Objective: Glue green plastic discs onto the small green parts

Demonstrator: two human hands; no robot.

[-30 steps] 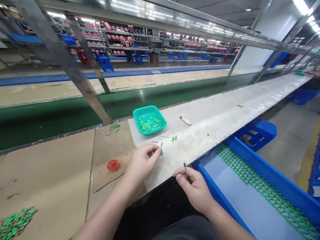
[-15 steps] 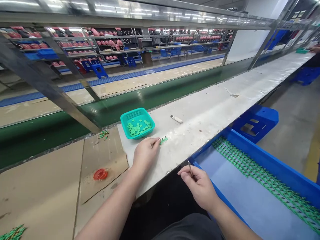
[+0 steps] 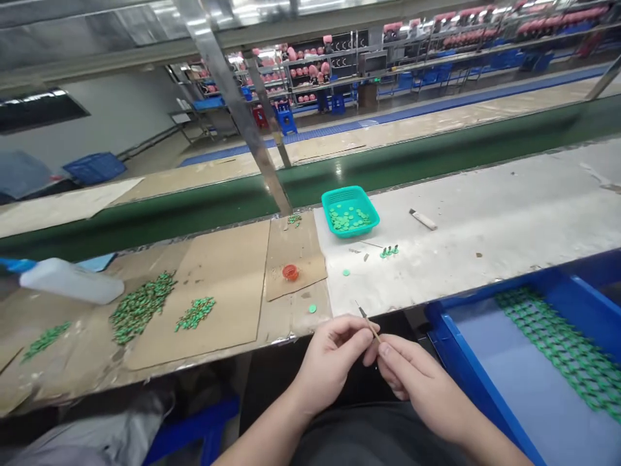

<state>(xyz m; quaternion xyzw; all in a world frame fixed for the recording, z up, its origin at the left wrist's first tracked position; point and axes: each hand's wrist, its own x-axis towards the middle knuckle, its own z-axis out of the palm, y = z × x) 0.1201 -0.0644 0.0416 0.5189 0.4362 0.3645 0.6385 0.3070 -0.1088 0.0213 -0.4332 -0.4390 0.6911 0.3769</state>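
My left hand (image 3: 334, 356) and my right hand (image 3: 412, 375) meet over my lap at the table's front edge, both pinching a thin brown stick-like tool (image 3: 371, 325) with a dark, fine tip. Beyond them on the white sheet stand several small green discs with dark upright pieces (image 3: 389, 251). A loose green disc (image 3: 346, 272) lies to their left, and another (image 3: 312, 309) is near the edge. Further back sits a teal basket (image 3: 375, 223) holding green discs. A small red dish (image 3: 290, 272) rests on the cardboard at the left.
Piles of small green parts (image 3: 143, 307) lie on cardboard at the left, with a white bottle (image 3: 72, 281) beyond. A white tube (image 3: 423, 219) lies right of the basket. At the right, a blue tray (image 3: 478, 388) holds rows of green pieces. Metal posts (image 3: 242, 116) rise behind.
The view has swung left. My left hand has left the small green pieces and come back to my right hand; both now hold the tool.
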